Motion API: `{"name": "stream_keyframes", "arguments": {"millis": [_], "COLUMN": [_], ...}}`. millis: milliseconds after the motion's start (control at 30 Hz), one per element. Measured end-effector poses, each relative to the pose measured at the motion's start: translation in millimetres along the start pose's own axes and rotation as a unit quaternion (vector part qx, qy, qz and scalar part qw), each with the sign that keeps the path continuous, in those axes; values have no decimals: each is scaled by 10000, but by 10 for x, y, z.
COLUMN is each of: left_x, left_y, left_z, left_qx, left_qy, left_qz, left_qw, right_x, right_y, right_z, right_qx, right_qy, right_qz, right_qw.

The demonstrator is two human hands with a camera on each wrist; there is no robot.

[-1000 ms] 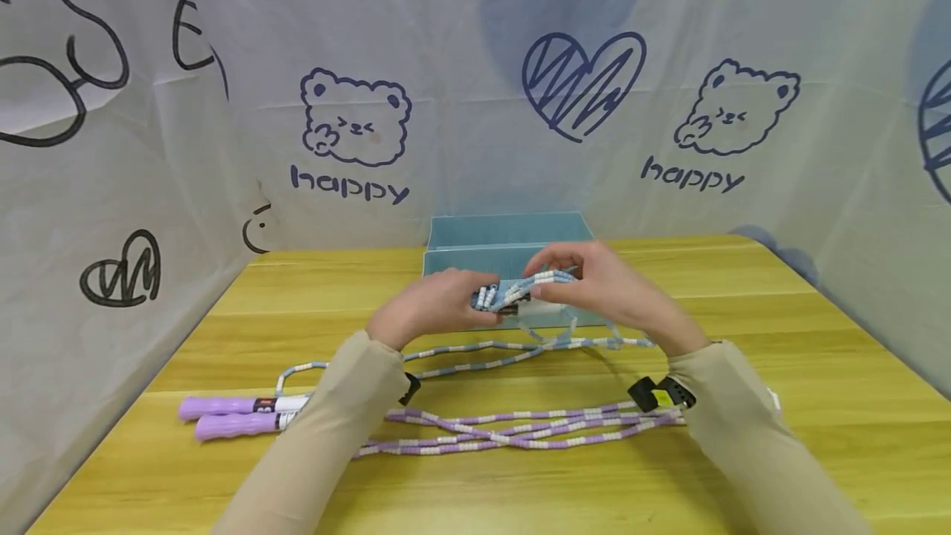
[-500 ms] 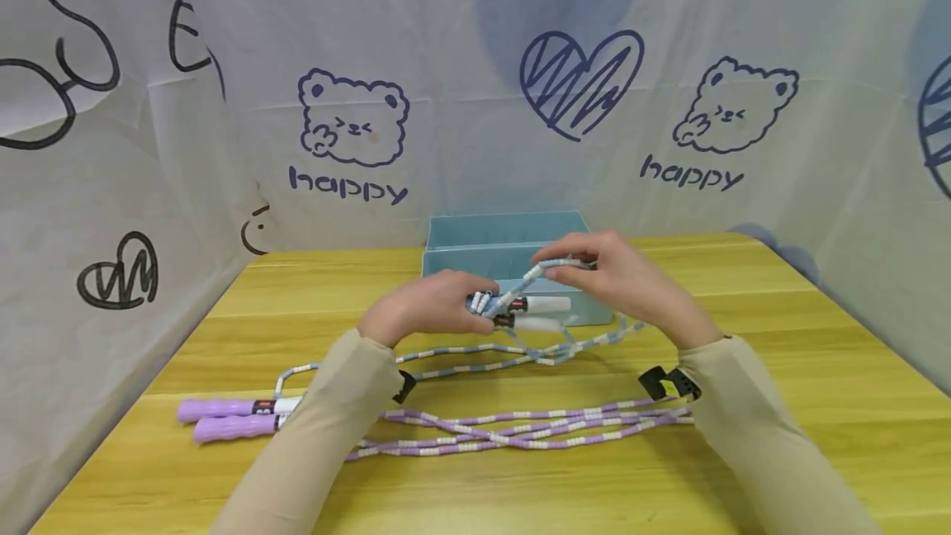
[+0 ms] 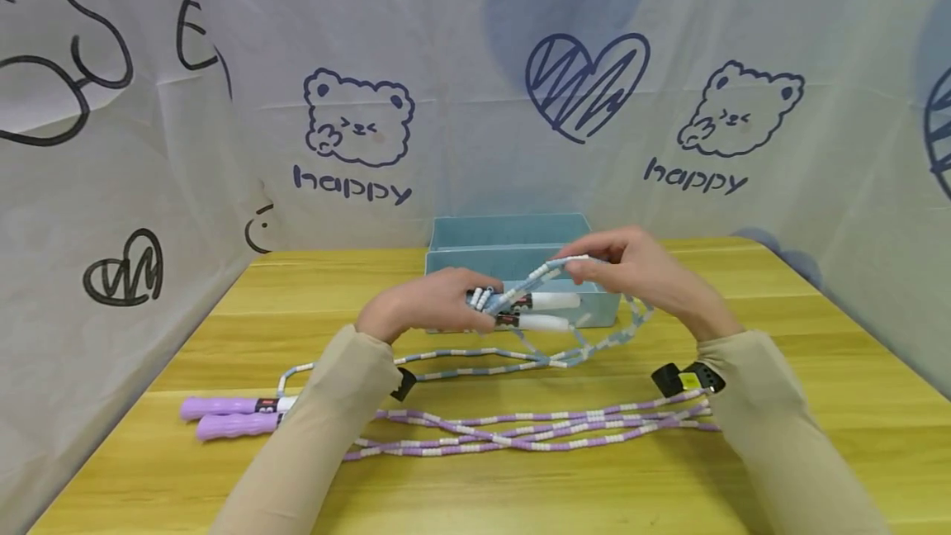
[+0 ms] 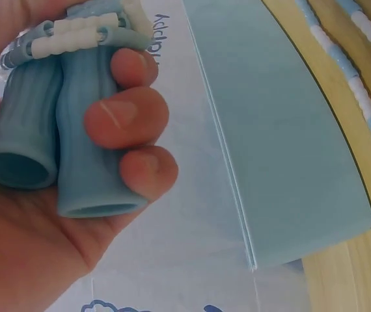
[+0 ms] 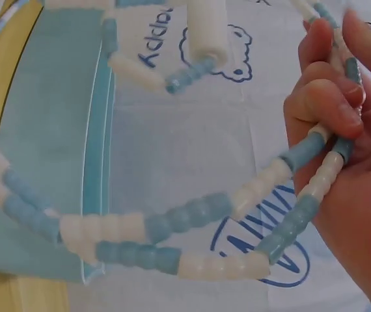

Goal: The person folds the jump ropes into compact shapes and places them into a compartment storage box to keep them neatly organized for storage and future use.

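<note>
In the head view my left hand [image 3: 431, 300] grips the two handles of a blue-and-white beaded jump rope. Their blue grips [image 4: 91, 136] lie side by side in the palm in the left wrist view, with beaded cord wrapped across them. White handle ends [image 3: 553, 300] stick out to the right. My right hand [image 3: 639, 267], higher and to the right, pinches strands of the beaded cord [image 5: 289, 227], drawn up from the handles. From there the cord sags in a loop, and part of it [image 3: 475, 351] lies on the table.
Behind the hands stands a light blue box [image 3: 513, 231] with a divider. Nearer on the wooden table [image 3: 520, 494] lies a purple-and-white beaded jump rope [image 3: 513, 438], its purple handles [image 3: 230, 419] at the left, partly under the left forearm. A printed white cloth [image 3: 475, 147] hangs behind.
My right hand has moved right and slightly up, drawing the cord out from the handles. More of the white handle ends now shows. My left hand has stayed nearly in place.
</note>
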State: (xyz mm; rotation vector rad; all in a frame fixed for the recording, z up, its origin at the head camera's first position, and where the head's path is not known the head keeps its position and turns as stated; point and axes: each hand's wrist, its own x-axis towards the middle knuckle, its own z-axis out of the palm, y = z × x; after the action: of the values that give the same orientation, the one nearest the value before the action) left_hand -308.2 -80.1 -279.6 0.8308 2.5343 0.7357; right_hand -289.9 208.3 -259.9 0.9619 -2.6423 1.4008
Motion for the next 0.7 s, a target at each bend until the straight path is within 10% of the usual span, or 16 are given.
{"name": "stream_keyframes", "arguments": {"millis": [700], "left_x": [-53], "left_y": [-54], "left_z": [-71], "left_qx": [-2030], "left_qy": [-648], "left_qz": [1138], "left_qw": [9704], "right_x": [103], "right_y": [251], "right_z": [96], "right_qx": [37], "right_qy": [222], "right_qz": [-6], "right_qw": [9997]}}
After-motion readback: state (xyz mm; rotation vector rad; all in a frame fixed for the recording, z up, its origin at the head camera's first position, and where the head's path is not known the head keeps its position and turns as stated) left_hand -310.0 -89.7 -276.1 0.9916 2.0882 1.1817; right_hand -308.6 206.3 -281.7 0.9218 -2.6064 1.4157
